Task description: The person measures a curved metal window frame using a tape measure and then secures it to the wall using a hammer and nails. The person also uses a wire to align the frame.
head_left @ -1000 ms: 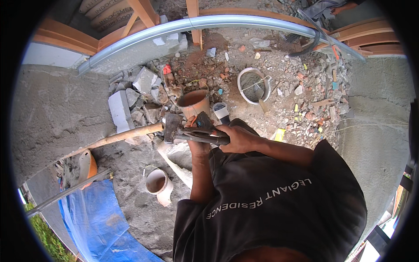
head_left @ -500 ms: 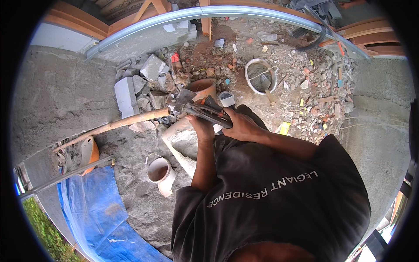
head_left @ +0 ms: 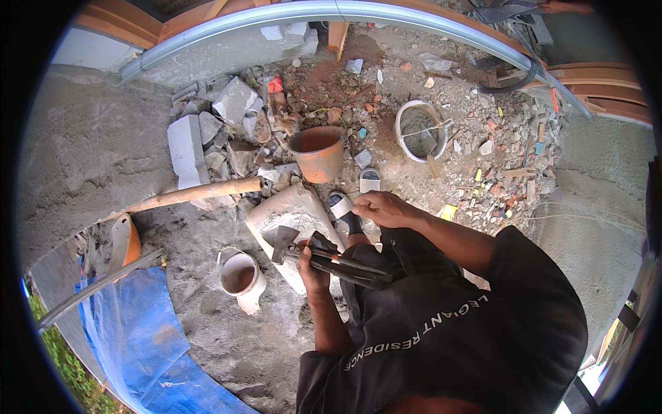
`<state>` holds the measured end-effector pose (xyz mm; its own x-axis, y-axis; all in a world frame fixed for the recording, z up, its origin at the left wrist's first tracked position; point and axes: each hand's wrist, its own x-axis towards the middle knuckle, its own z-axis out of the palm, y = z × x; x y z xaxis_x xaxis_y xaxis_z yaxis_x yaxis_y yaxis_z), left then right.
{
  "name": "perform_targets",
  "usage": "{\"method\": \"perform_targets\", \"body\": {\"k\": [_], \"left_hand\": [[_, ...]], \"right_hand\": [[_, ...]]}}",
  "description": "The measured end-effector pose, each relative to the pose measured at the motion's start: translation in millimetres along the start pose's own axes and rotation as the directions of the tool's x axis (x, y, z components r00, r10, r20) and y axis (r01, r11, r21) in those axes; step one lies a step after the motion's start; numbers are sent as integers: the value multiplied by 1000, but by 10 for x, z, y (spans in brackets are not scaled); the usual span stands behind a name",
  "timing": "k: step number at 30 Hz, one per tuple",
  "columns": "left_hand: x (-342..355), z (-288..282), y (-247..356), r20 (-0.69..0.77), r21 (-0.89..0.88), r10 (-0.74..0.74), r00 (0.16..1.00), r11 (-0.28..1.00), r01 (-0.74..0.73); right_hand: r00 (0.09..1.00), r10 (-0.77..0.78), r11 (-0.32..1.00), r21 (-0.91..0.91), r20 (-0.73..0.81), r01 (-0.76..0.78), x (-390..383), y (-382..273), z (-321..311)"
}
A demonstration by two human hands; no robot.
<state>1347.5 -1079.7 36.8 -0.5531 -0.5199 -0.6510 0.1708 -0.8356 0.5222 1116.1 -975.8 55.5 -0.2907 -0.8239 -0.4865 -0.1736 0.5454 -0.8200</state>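
My left hand (head_left: pixel 314 271) is closed around a bundle of hand tools (head_left: pixel 353 270) with dark handles and orange marks. A broad grey metal blade head (head_left: pixel 283 243) sticks out at the bundle's left end. The tools lie slantwise in front of my body, above a pale open sack (head_left: pixel 276 210). My right hand (head_left: pixel 383 208) is apart from the tools, over my sandalled foot (head_left: pixel 339 205). Its fingers are curled in, and what they hold, if anything, is hidden.
An orange bucket (head_left: pixel 318 168) stands beyond the sack. Another bucket (head_left: pixel 420 123) holds grey mortar, and a small pale pail (head_left: pixel 239 271) is at left. Near the left wall are a bamboo pole (head_left: pixel 196 195), broken blocks (head_left: pixel 187 148) and a blue tarp (head_left: pixel 138 324). Rubble (head_left: pixel 496 162) covers the right.
My right hand has let go of the tools and shifted slightly right. My left hand has brought them down and closer to my body. More of the orange bucket and my feet shows.
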Motion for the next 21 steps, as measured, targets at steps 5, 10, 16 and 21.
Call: {"method": "perform_targets", "body": {"k": [5, 10, 16, 21], "left_hand": [[-191, -673, -358, -295, 1, -46, 954, 999, 49], [-365, -1013, -804, -475, -13, -90, 875, 995, 96], [-424, -879, -923, -528, -29, -172, 831, 982, 185], [-185, -609, -730, -373, 149, -141, 917, 967, 209]], "right_hand": [[816, 557, 820, -54, -158, -570, 1738, 1932, 46], [619, 771, 632, 288, -147, -719, 2851, 2299, 577], [555, 815, 525, 619, -168, -584, 2706, 2877, 683], [629, 706, 684, 543, -325, -487, 827, 2822, 11]]}}
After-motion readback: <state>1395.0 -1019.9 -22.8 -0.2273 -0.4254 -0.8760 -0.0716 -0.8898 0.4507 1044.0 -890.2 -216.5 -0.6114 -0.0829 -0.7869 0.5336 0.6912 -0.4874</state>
